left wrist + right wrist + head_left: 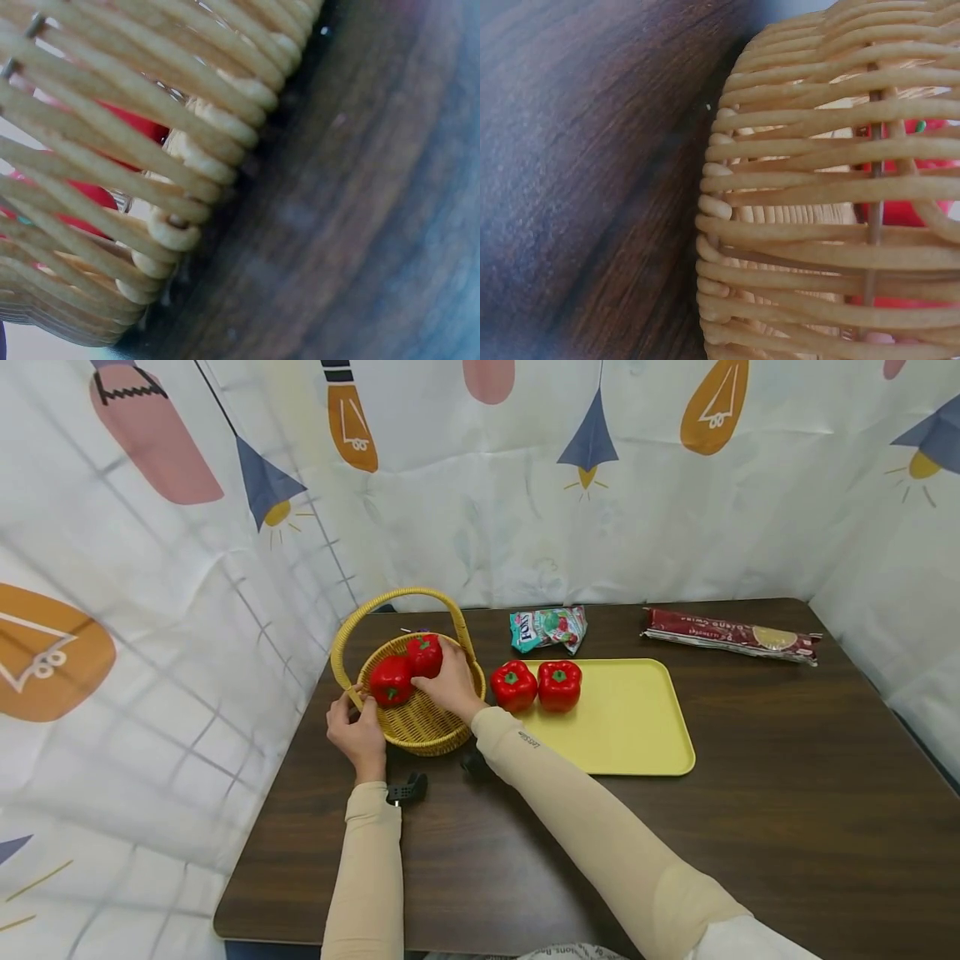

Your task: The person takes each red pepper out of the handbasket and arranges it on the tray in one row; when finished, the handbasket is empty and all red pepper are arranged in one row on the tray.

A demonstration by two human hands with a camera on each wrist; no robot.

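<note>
A yellow wicker basket (420, 727) with a tall arched handle stands at the left of the table. Two red bell peppers are inside, one nearer the left rim (391, 682) and one farther back (424, 653). My right hand (450, 685) reaches over the basket's right side and holds the back pepper; its fingertips are partly hidden. At the left rim, by the foot of the handle, my left hand (358, 735) pinches the basket. Both wrist views show the woven basket wall (150, 142) (802, 187) close up, with red pepper behind the gaps.
Right of the basket lies a yellow tray (622, 718), with two more red bell peppers (514, 686) (559, 686) at its left end. Behind it are a teal-and-pink snack packet (548, 628) and a long dark red spaghetti pack (731, 637). Printed curtains surround the table.
</note>
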